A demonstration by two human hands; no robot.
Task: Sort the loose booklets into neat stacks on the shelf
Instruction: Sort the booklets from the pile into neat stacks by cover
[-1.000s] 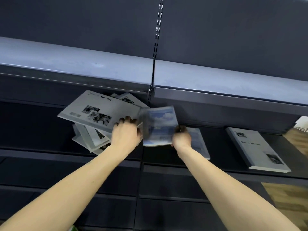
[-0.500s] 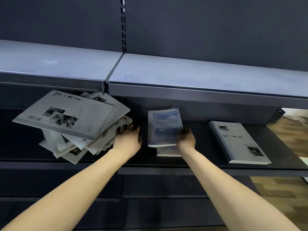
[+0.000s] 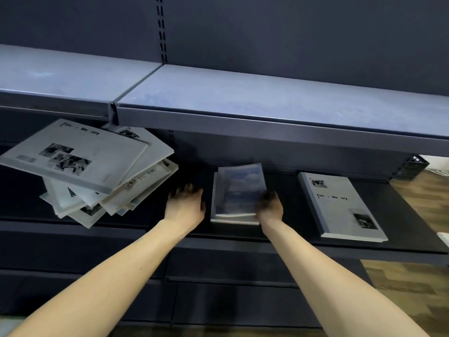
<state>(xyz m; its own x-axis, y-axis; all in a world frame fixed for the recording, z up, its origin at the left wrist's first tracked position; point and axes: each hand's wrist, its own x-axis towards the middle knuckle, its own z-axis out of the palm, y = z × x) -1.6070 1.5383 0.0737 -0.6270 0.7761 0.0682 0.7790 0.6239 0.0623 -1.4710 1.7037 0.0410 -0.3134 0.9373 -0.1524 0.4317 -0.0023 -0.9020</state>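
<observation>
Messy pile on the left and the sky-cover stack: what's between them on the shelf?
Only the left hand, fingers spread over bare dark shelf, holding nothing, between the messy pile and the sky-cover stack. Seen in the head view.

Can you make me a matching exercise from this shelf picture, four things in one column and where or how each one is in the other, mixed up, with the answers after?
Things:
1. messy pile of grey booklets
2. blue sky-cover booklet
3. single grey booklet
4. left hand

Places or states:
A. lying flat and alone toward the right end of the dark shelf
B. held at its near right corner by the right hand, on top of a small stack
C. fanned out crookedly at the left
D. holding nothing, between the pile and the small stack

Pairs: 1-C, 2-B, 3-A, 4-D
</observation>
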